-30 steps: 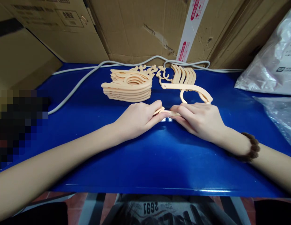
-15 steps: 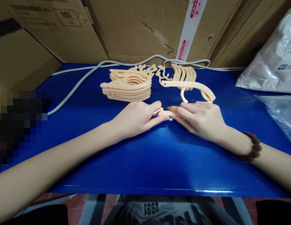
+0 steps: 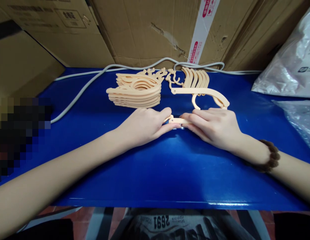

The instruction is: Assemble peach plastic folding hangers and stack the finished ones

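Between my two hands is a cream plastic hanger arm (image 3: 177, 120) with a small round hole near its left end. My right hand (image 3: 212, 128) is closed around its right part and hides most of it. With thumb and fingers pinched, my left hand (image 3: 147, 126) grips a small cream hanger piece (image 3: 167, 118) that meets the arm's left end; most of that piece is covered. Just beyond my right hand lies a partly joined hanger (image 3: 199, 91) with a curved arm. Behind my left hand is a stack of cream hanger arms (image 3: 135, 95).
Small hanger hooks (image 3: 173, 76) and a row of curved hanger arms (image 3: 196, 77) lie at the back of the blue table (image 3: 155, 173). A white cable (image 3: 87, 85) runs along cardboard boxes (image 3: 145, 33). Plastic bags (image 3: 287, 66) stand at the right.
Almost nothing differs. Both hands keep their grip on the hanger pieces, and the view has shifted only slightly.
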The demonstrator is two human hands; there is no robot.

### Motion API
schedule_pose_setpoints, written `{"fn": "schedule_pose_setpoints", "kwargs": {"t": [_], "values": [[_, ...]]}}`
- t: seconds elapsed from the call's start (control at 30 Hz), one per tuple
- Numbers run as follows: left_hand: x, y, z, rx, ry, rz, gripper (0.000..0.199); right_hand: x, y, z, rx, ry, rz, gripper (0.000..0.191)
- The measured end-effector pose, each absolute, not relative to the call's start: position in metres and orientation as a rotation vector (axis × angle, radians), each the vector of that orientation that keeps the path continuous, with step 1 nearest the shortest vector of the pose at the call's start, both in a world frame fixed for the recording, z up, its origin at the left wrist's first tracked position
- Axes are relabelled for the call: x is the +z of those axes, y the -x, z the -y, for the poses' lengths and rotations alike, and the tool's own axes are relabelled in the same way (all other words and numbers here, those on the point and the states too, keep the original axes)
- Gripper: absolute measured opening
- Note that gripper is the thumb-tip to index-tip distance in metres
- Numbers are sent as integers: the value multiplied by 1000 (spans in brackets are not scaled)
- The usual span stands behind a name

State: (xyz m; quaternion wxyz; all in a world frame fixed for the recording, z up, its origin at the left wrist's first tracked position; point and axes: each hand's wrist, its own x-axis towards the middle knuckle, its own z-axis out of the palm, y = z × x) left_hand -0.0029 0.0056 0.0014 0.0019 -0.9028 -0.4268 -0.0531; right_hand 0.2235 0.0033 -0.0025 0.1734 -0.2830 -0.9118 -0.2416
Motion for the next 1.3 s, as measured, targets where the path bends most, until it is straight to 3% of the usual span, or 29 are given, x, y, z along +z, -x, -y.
{"fn": "schedule_pose_setpoints", "kwargs": {"t": [1.3], "values": [[-13, 6, -5, -282, 2558, 1006, 50, -7, -224, -8, -472, 831, 2700, 33]]}}
